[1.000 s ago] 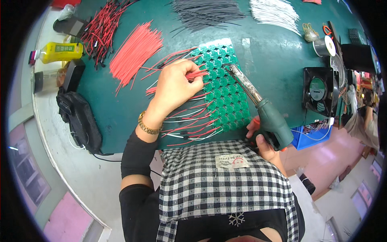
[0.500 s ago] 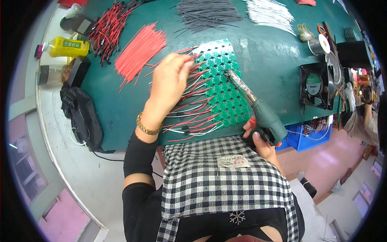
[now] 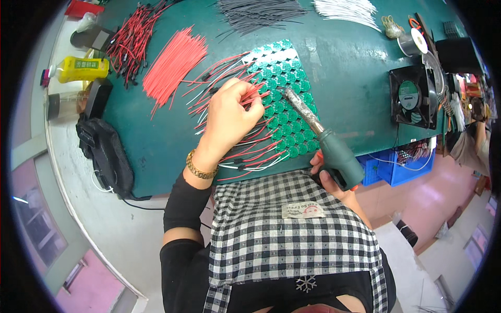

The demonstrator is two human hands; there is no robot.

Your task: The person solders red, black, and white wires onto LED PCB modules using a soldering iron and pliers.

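My left hand [image 3: 229, 117] is pinched over the left edge of a panel of round green circuit boards [image 3: 292, 125], at about its middle. A red wire [image 3: 262, 95] appears to sit between thumb and forefinger, its end over the boards. My right hand [image 3: 332, 182] is wrapped round the handle of a green soldering gun [image 3: 339, 159]. The gun's discoloured metal barrel slants up to the left, with the tip over the boards just right of my left fingers. Whether it touches a board I cannot tell. Red, white and dark wires [image 3: 250, 156] fan out leftward from the panel's left edge.
Loose red wires [image 3: 175, 65] lie left of the panel, with black wires [image 3: 261, 13] and white wires [image 3: 347, 11] beyond. Bundled red-black leads [image 3: 133, 44] and a yellow bottle [image 3: 83, 69] are far left. A solder spool [image 3: 412, 43] and black fan [image 3: 413, 97] stand right.
My left hand has come nearer and rightward along the panel's wired edge, its fingers now closer to the iron's tip. The soldering gun has shifted slightly left over the boards.
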